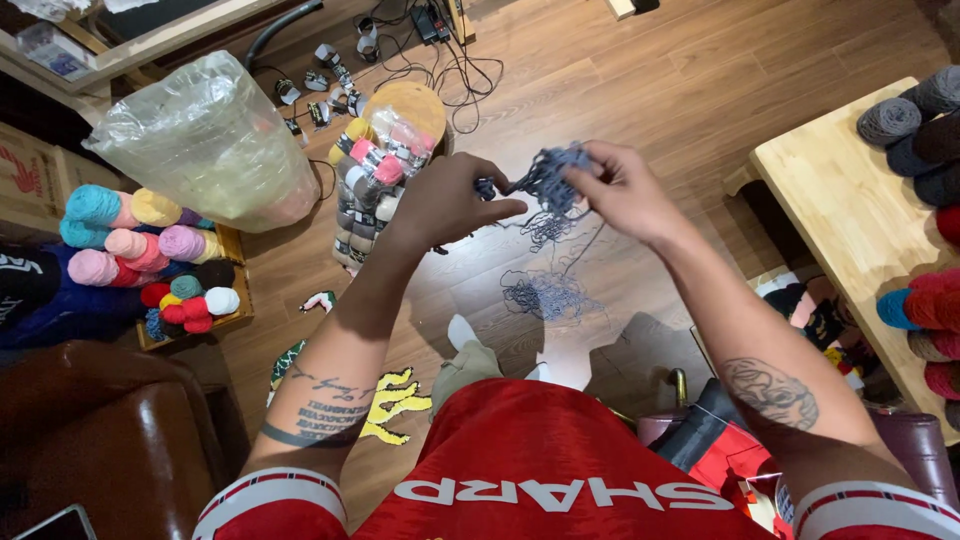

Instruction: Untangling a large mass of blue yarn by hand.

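Both hands are raised over the wooden floor and grip one tangle of blue-grey yarn (550, 178). My left hand (450, 200) pinches its left end between thumb and fingers. My right hand (622, 190) clutches the bunched mass from the right. Loose strands hang down from the tangle to a flat heap of the same yarn (548, 296) lying on the floor below. My forearms reach out from red sleeves at the bottom of the view.
A clear bag of yarn balls (375, 185) stands on the floor, a large plastic bag (205, 140) to its left. Coloured yarn balls (150, 250) pile at left. A wooden table (850, 210) with yarn stands right. Cables (400, 50) lie at the back.
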